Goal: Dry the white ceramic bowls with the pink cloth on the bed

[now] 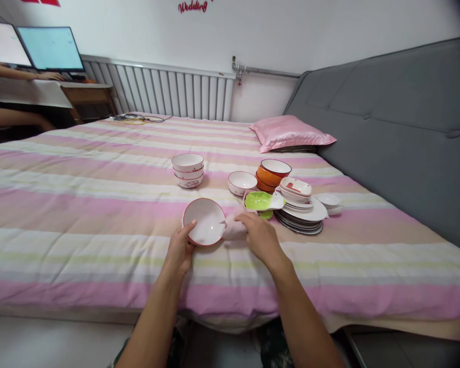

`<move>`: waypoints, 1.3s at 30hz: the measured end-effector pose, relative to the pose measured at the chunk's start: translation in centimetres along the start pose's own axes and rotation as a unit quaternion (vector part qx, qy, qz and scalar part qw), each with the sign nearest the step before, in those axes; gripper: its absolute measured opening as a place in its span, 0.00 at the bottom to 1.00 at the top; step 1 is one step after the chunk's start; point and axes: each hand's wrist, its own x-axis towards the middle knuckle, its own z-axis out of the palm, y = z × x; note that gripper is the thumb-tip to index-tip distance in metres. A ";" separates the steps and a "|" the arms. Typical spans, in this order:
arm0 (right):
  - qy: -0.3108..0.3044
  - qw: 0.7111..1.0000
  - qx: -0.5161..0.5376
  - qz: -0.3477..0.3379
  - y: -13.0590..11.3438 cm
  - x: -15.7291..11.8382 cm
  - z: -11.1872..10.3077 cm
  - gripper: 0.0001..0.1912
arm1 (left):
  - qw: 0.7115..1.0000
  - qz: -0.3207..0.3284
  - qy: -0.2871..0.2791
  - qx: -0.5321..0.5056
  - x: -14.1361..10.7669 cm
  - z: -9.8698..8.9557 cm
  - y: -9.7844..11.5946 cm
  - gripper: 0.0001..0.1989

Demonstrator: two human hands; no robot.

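Note:
My left hand (181, 249) grips the near left rim of a white bowl (206, 221) with a red edge, its thumb over the rim and the inside tilted toward me. My right hand (258, 234) is closed on a pale pink cloth (235, 225), which touches the bowl's right rim. Behind the held bowl stands a stack of white bowls (187, 170). Another white bowl (242, 183) sits farther right, beside orange bowls (271, 175). A green leaf-shaped dish (258, 201) lies just beyond my right hand.
Stacked plates (310, 210) with small dishes (296, 187) on top stand to the right, with small white dishes (328, 201) beside them. A pink pillow (291, 133) lies near the grey headboard (391, 102). Cables (138, 118) lie at the bed's far left. A person's arm (11, 71) rests on a desk.

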 end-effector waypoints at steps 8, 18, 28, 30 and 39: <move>0.217 0.959 0.168 0.075 1.0 0.8 0.3 0.29 | 0.993 0.068 -0.027 0.094 -0.6 0.0 -0.7 0.24; 0.246 0.939 0.184 -0.153 -1.5 0.6 1.2 0.35 | 0.948 0.181 -0.097 0.242 -0.1 -0.4 -1.2 0.33; 0.073 0.963 0.167 -0.198 -2.4 0.1 0.5 0.32 | 0.915 0.231 -0.168 0.286 -1.6 0.4 -0.3 0.34; 0.062 0.967 0.156 -0.192 -2.6 -0.2 -0.1 0.32 | 0.922 0.221 -0.173 0.266 -1.8 0.4 -0.2 0.35; 0.035 0.960 0.222 -0.165 -2.9 -0.5 -1.9 0.19 | 0.907 0.228 -0.206 0.287 -1.8 0.2 -0.3 0.36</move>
